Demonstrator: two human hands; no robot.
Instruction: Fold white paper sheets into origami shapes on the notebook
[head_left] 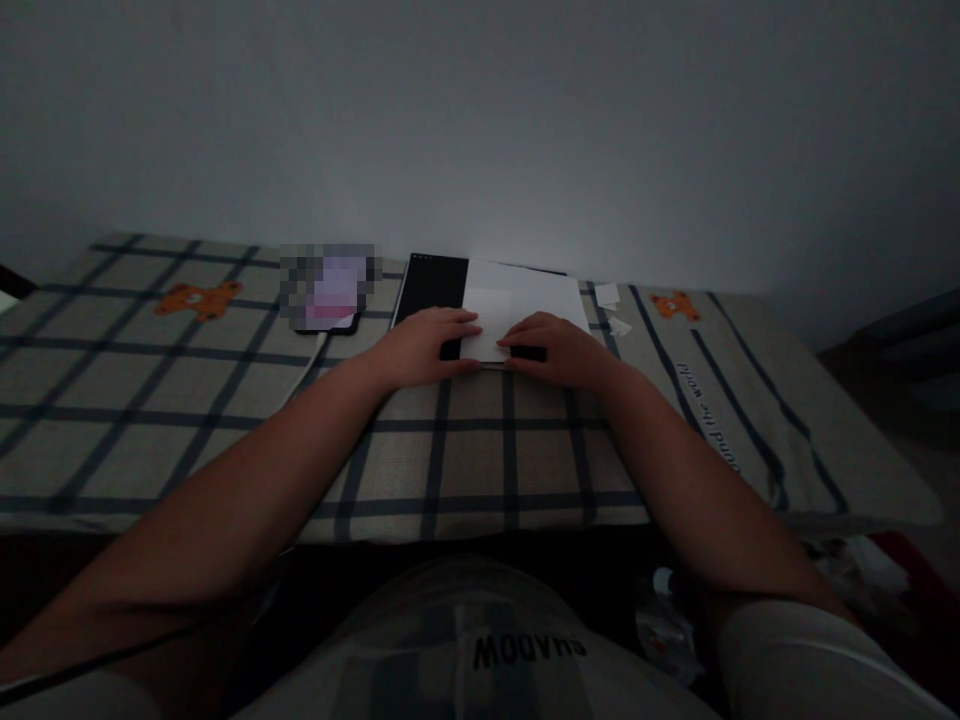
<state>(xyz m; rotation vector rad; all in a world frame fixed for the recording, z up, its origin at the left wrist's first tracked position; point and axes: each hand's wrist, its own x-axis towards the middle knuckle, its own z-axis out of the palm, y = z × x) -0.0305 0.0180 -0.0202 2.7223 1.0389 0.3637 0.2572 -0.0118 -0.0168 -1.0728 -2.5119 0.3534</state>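
Note:
A white sheet of paper [529,290] lies over the right part of a flat black board or folder [435,283] whose exact kind I cannot tell. On the left, my left hand [427,345] rests across the black surface, fingertips touching the paper and thumb at its front edge. My right hand [559,350] lies on the right front part of the sheet, fingers bent a little and thumb apart from them. Black surface shows through the gap between the thumb and fingers of each hand. The fingertips of both hands are close together but not touching.
A phone [330,300] with a blurred screen lies left, a white cable [300,380] running from it toward me. Small white paper scraps [611,300] lie to the right. A checked cloth [472,460] covers the table, which meets a plain wall [480,120] behind.

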